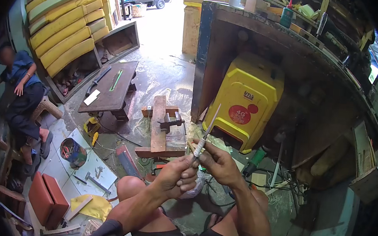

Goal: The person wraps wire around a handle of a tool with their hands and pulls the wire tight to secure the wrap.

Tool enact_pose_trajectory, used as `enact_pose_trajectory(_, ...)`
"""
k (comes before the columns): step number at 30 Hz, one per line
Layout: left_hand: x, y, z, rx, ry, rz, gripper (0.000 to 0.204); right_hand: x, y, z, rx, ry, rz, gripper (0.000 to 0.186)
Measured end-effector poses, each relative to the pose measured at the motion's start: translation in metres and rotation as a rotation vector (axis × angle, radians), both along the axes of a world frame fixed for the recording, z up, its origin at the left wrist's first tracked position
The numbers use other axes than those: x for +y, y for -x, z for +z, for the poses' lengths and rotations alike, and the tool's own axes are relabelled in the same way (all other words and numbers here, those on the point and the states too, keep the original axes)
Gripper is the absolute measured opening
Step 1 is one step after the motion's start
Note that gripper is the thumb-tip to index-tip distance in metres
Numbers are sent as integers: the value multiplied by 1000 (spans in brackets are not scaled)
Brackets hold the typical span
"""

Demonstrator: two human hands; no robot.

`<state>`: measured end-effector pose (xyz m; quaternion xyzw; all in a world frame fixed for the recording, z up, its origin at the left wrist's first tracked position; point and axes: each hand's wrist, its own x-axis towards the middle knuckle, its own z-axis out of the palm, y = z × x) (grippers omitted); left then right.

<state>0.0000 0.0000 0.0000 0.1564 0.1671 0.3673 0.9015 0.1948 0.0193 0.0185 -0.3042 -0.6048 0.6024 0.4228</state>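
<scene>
My left hand [180, 175] is closed around the lower end of a long, thin, pointed metal tool [213, 120] with a white, ridged or wrapped grip, held upright at a slant. My right hand [218, 164] is closed against the same grip from the right, with a small light piece that looks like wood [193, 148] beside its fingers; the exact contact is partly hidden. Just beyond my hands, a wooden jig [159, 111] with a metal clamp [170, 124] lies on the floor, and a yellow plastic stool [256, 105] rests on its side under a workbench.
A seated person [21, 82] is at left, beside stacked yellow cushions [67, 28]. A low dark table [101, 98], a bucket [73, 153], red-brown padded pieces [45, 200], tools, cables and scraps surround me. A green power tool [254, 163] lies right, below the workbench [203, 52]. An open doorway is ahead.
</scene>
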Motion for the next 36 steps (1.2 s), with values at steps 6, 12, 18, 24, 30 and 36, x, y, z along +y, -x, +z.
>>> enact_pose_trajectory(6,-4,-15,7,447,-186,124,45,-3,-5,-9,-140,-18,-123,35)
enact_pose_trajectory(12,-7,-19,4,729,-459,171,58,-10,0,8,-367,-179,-230,25)
enact_pose_trajectory(18,-8,-20,9,641,-273,75,58,-14,0,13,-462,-229,-281,18)
enact_pose_trajectory(24,-1,-18,6,574,-319,137,62,-18,9,23,-393,-250,-310,14)
enact_pose_trajectory(30,-6,-19,14,676,-402,271,60,-16,5,15,-367,-191,-250,20)
enact_pose_trajectory(36,-5,-16,15,515,-272,243,58,-17,0,16,-324,-144,-207,32)
